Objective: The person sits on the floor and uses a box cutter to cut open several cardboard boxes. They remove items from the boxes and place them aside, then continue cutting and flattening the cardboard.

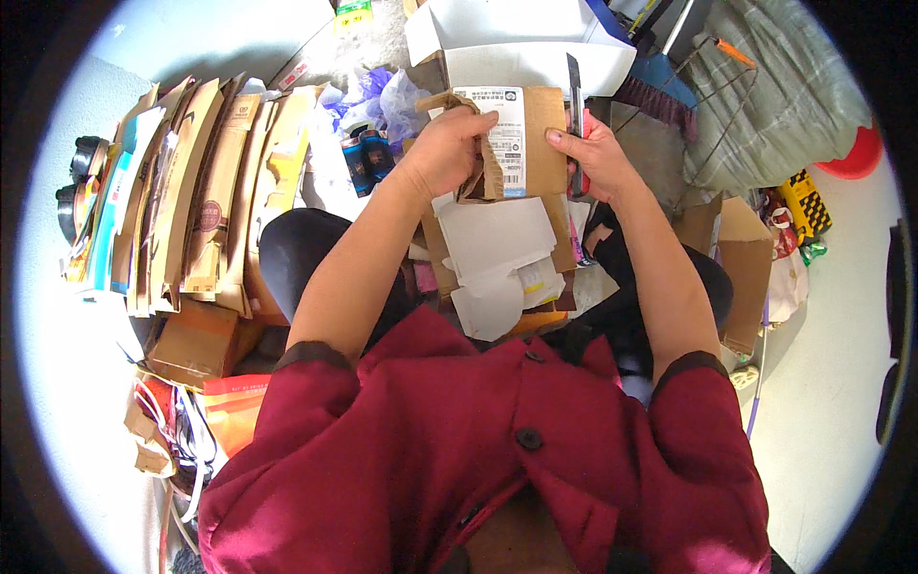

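Note:
In front of me is a brown cardboard box [543, 143] with a white printed label [510, 154] on its face. My left hand [455, 147] grips its torn left edge, thumb over the label. My right hand [594, 154] is closed around a red and black utility knife [576, 107], its dark blade pointing up, while the thumb rests against the box's right edge. Below the box lie flattened white card pieces [495, 237] on more cardboard between my knees.
Folded cardboard boxes [208, 194] stand in a row at left. Dark cans [367, 158] and plastic bags [384, 97] lie nearer. A white box [527, 64] is ahead; a blue dustpan or brush [663, 86] and an open cardboard box [746, 265] are at right.

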Available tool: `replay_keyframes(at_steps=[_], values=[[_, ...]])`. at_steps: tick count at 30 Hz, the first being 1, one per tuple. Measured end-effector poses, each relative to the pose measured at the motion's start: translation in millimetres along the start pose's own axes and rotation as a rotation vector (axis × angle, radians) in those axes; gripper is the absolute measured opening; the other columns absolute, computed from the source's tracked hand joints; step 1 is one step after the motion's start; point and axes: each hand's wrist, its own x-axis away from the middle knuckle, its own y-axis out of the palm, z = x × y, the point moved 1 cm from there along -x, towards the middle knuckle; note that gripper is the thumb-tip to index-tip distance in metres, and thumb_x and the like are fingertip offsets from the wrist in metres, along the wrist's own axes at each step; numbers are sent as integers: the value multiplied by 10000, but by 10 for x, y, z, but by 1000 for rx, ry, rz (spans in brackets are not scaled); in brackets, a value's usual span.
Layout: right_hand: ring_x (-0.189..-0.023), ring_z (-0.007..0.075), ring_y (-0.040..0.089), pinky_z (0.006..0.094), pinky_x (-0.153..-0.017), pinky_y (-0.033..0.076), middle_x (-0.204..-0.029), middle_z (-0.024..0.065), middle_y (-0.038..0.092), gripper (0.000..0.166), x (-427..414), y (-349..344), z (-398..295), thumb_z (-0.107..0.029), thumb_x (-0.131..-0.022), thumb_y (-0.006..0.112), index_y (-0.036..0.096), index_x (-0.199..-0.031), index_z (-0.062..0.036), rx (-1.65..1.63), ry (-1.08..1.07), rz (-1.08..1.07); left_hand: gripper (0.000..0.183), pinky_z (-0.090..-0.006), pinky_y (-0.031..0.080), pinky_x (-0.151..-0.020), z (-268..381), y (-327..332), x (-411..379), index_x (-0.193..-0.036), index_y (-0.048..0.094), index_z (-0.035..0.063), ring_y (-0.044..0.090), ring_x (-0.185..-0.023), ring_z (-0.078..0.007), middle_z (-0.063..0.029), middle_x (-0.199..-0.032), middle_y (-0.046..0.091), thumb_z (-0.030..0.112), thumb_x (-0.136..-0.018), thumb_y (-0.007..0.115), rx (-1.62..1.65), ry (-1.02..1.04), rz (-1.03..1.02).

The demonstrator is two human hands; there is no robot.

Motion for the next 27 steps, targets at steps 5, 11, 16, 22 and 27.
replay_keyframes(at_steps=[5,11,16,22,27], values=[[-688,47,520,226,-577,421,-827,-26,619,221,-93,-153,161,-148,-832,724,610,-1018,-116,166,94,156,387,-417,495,-885,-170,-99,33,-1252,524,58,599,-1024,-235,-79,-1189,614,166,-897,631,-499,-130,-16],[-727,186,616,334,-658,497,-833,74,645,313,-175,-105,865,-200,-758,766,601,-975,-45,630,26,334,543,-381,519,-816,-761,-302,101,-1205,550,14,640,-988,-281,-149,-1072,665,283,-782,760,-1430,-325,-218],[-928,354,642,437,-800,500,-981,192,665,417,-143,195,1648,-308,-748,759,609,-1022,-31,864,229,381,493,-465,498,-830,-1310,-616,328,-1069,576,-7,621,-974,-399,-228,-1064,648,314,-744,761,-1689,-331,-187],[-1026,357,625,462,-856,497,-1095,172,658,400,-233,360,2044,-338,-777,721,619,-1056,-70,922,485,323,464,-503,502,-814,-1970,-1160,394,-1101,516,19,623,-987,-413,-245,-1010,646,277,-773,719,-1572,-420,216],[-1019,356,629,462,-850,500,-1093,162,660,408,-370,304,2296,-371,-777,713,625,-1052,-83,919,556,260,463,-514,521,-769,-2320,-1406,252,-1148,488,46,641,-928,-419,-233,-965,658,265,-797,697,-1666,-485,97]])
